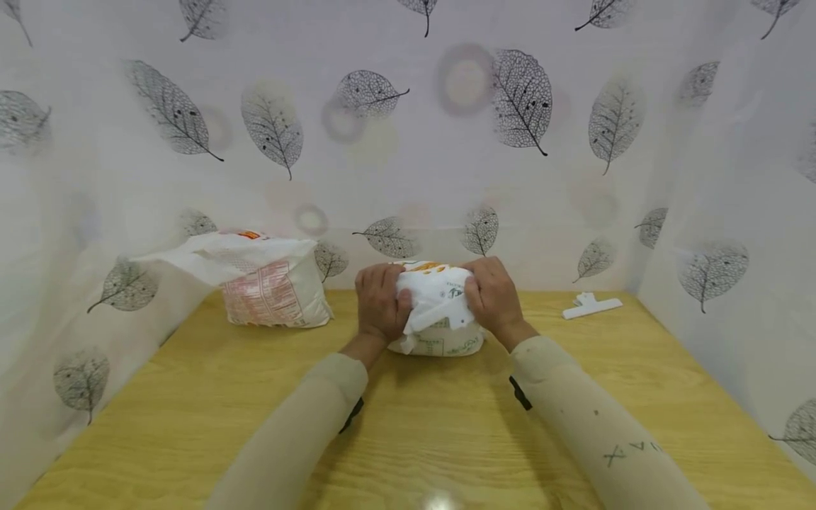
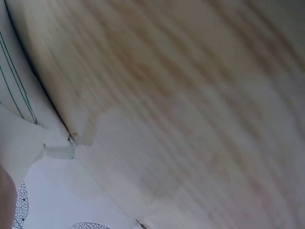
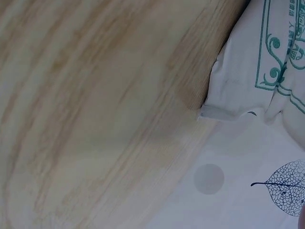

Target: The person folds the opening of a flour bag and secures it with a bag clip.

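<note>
A white plastic bag (image 1: 446, 343) with green print and an orange patch on top stands on the table in the middle of the head view. My left hand (image 1: 381, 301) grips its upper left side, thumb toward me. On the upper right side, my right hand (image 1: 494, 294) holds the bag with curled fingers. A white strip-like piece (image 1: 440, 312) slants across the front between the hands. The right wrist view shows the bag's green-printed side (image 3: 243, 71) and lower corner; the left wrist view catches another edge of the bag (image 2: 24, 95).
To the left stands another white bag (image 1: 274, 290) with red print, its top folded over toward the left. A white sealing clip (image 1: 591, 306) lies at the back right of the wooden table (image 1: 421, 432). Leaf-patterned curtains (image 1: 408, 156) enclose the back and sides.
</note>
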Tool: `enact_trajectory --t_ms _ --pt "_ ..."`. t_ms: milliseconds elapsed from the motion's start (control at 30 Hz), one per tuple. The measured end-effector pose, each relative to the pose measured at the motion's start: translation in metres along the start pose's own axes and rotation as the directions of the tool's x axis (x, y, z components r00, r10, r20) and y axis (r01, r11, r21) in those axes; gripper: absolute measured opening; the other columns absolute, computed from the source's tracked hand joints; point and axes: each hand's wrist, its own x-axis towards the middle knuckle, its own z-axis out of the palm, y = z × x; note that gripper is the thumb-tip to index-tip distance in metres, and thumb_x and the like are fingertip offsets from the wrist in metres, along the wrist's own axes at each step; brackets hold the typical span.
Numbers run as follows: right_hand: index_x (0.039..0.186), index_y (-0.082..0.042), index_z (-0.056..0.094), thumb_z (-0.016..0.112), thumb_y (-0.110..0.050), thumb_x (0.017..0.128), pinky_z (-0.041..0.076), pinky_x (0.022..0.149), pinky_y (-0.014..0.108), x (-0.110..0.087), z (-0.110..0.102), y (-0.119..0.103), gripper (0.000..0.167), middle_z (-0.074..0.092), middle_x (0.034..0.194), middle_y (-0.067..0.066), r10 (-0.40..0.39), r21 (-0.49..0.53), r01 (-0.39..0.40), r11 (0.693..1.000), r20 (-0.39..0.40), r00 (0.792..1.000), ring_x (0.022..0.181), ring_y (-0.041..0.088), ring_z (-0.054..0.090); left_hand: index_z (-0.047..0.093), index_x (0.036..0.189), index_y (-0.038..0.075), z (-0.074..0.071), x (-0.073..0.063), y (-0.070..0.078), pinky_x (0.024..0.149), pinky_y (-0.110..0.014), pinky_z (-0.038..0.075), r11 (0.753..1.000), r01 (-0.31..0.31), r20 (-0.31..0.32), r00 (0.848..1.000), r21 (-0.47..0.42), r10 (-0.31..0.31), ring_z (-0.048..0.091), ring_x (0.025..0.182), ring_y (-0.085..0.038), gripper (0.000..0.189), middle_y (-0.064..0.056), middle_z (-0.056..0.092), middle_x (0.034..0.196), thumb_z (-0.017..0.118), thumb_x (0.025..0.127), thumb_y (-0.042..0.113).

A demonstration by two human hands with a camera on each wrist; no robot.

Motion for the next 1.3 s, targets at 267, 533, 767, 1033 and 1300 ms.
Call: enact_trajectory --t_ms 267,533,767,1033,1300 --pt "0.102 -0.001 0.065 0.04 -0.016 0.092 0.049 0.083 0.045 0.0 0.001 0.003 0.031 0.065 0.097 0.016 0.025 -0.01 -0.025 1.0 0.016 1.0 0.093 0.032 0.055 0.057 0.11 0.004 0.005 0.0 -0.002 0.093 -0.05 0.035 1.0 -0.009 -0.007 1.0 0.009 0.009 0.051 0.099 -0.033 0.045 -0.014 0.058 0.105 0.031 0.093 0.036" --pt "0.101 -0.002 0.065 0.042 -0.016 0.092 0.048 0.082 0.045 0.001 0.004 0.008 0.028 0.065 0.096 0.014 0.004 -0.013 -0.004 1.0 -0.004 1.0 0.092 0.031 0.054 0.058 0.11 0.004 0.009 0.002 -0.003 0.094 -0.052 0.035 1.0 -0.005 -0.019 1.0 0.01 0.005 0.053 0.101 -0.034 0.043 -0.015 0.059 0.105 0.033 0.091 0.033" --pt "0.102 0.0 0.064 0.04 -0.016 0.093 0.048 0.084 0.046 0.003 0.005 0.013 0.03 0.065 0.096 0.016 -0.004 -0.013 0.004 1.0 0.005 1.0 0.094 0.033 0.054 0.058 0.11 0.005 0.012 0.004 -0.004 0.094 -0.051 0.035 1.0 0.006 -0.011 1.0 0.011 -0.006 0.053 0.101 -0.034 0.042 -0.014 0.059 0.104 0.033 0.09 0.033" --pt "0.106 0.0 0.065 0.039 -0.016 0.095 0.047 0.085 0.045 0.006 0.004 0.02 0.032 0.064 0.098 0.016 0.032 -0.002 -0.032 0.999 0.061 0.998 0.095 0.033 0.053 0.057 0.111 0.006 0.019 0.004 -0.004 0.097 -0.051 0.034 0.999 0.035 0.033 0.999 0.026 -0.036 0.053 0.104 -0.032 0.045 -0.014 0.06 0.107 0.03 0.091 0.035" --pt "0.111 -0.001 0.064 0.039 -0.018 0.097 0.045 0.088 0.047 0.009 0.005 0.022 0.033 0.064 0.101 0.016 0.063 0.005 -0.064 0.998 0.1 0.993 0.099 0.034 0.052 0.055 0.112 0.006 0.022 0.006 -0.007 0.098 -0.052 0.033 0.998 0.033 0.036 0.999 0.055 -0.035 0.051 0.104 -0.032 0.043 -0.014 0.058 0.107 0.03 0.091 0.033"
